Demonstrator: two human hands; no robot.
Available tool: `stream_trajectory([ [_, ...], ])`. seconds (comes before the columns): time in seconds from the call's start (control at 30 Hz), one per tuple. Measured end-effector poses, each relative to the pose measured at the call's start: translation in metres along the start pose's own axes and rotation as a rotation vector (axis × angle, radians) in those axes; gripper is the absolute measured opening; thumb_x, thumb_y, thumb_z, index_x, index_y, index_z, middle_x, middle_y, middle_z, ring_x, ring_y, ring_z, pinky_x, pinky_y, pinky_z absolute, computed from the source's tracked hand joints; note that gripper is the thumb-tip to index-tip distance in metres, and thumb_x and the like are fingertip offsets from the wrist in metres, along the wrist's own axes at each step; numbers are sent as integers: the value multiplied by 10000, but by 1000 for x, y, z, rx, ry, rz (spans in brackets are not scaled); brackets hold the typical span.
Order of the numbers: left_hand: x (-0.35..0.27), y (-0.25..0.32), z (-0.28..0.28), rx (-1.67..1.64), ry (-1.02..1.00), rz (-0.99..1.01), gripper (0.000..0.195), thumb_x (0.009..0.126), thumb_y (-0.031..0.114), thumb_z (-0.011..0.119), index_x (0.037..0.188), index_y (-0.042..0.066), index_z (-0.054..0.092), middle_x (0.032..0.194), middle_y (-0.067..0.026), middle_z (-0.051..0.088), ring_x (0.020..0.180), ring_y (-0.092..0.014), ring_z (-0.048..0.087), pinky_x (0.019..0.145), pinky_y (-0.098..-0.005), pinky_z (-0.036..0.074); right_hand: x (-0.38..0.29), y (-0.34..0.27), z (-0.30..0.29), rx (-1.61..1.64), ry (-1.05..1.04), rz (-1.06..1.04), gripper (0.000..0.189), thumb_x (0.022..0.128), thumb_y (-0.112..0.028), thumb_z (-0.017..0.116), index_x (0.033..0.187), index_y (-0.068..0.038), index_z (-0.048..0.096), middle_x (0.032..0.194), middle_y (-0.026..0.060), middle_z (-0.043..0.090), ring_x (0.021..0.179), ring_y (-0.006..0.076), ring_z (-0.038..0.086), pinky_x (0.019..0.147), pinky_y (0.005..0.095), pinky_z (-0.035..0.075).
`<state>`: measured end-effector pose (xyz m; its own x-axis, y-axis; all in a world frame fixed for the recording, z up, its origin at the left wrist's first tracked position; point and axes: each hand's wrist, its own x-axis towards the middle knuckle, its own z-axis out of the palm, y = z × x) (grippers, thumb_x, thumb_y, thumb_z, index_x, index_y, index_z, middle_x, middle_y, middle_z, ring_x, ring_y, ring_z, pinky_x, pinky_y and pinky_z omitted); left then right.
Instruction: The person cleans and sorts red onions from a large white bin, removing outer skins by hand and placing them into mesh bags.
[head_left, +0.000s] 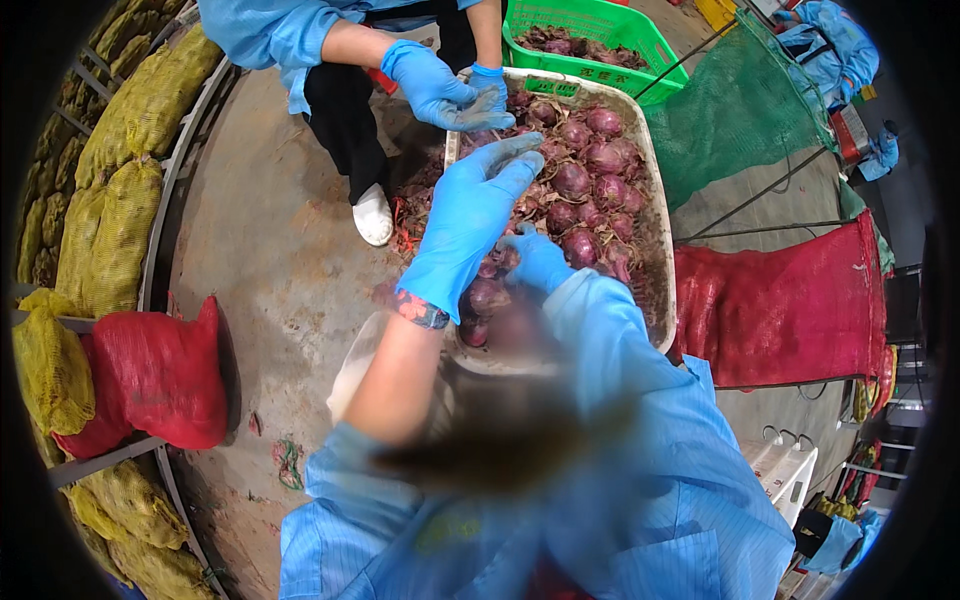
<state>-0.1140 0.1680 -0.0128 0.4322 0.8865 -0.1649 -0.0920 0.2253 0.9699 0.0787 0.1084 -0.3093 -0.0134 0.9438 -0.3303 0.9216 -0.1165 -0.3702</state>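
In a blue glove, my left hand (476, 202) reaches over the left edge of a white plastic crate (664, 225) of red onions (572, 180). Its fingers are extended and dirty at the tips, with a patterned band at the wrist; whether anything lies under the palm is hidden. My right hand (536, 259), also gloved, is low among the onions near the crate's close end, its fingers curled toward the left; what they touch is unclear. A dark blurred shape covers part of my forearms and the crate's near end.
Opposite, a person's gloved hands (450, 94) are over the crate's far left corner. Beyond stands a green crate (600, 82) with onions. Green (739, 112) and red (780, 307) mesh bags hang at right on rods. Yellow mesh sacks (120, 232) and a red sack (165, 375) line the left rack.
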Motion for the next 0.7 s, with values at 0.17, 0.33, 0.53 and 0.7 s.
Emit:
stream_trajectory([
  [0.17, 1, -3, -19, 3, 3, 17, 424, 1126, 220, 777, 1506, 31, 772, 1420, -122, 803, 1278, -166, 730, 1119, -335, 572, -11, -25, 4, 158, 117, 26, 902, 753, -186, 951, 1589, -333, 644, 1426, 206, 690, 1256, 424, 732, 1069, 522, 637],
  [0.33, -3, 2, -18, 3, -47, 13, 420, 1155, 161, 708, 1539, -9, 737, 1437, -76, 782, 1279, -133, 687, 1158, -313, 531, -43, -7, -44, 815, 223, -79, 1326, 658, -54, 1004, 1814, -132, 357, 1722, 186, 534, 1559, 348, 561, 1291, 438, 483],
  [0.53, -5, -11, 19, 113, -167, 48, 445, 1164, 229, 710, 1545, 1, 734, 1430, -70, 785, 1229, -133, 712, 1086, -311, 572, -141, -32, -184, 1030, 360, -276, 1419, 686, -117, 1060, 1855, -79, 255, 1875, 143, 362, 1714, 312, 382, 1404, 473, 353],
  [0.7, -37, -21, 102, -228, -347, -362, 528, 1134, 390, 745, 1537, 59, 664, 1361, -95, 770, 1162, -231, 776, 883, -422, 690, -219, -26, -237, 929, 510, -312, 1322, 732, -214, 1083, 1820, -85, 343, 1847, 145, 411, 1693, 308, 421, 1397, 468, 355],
])
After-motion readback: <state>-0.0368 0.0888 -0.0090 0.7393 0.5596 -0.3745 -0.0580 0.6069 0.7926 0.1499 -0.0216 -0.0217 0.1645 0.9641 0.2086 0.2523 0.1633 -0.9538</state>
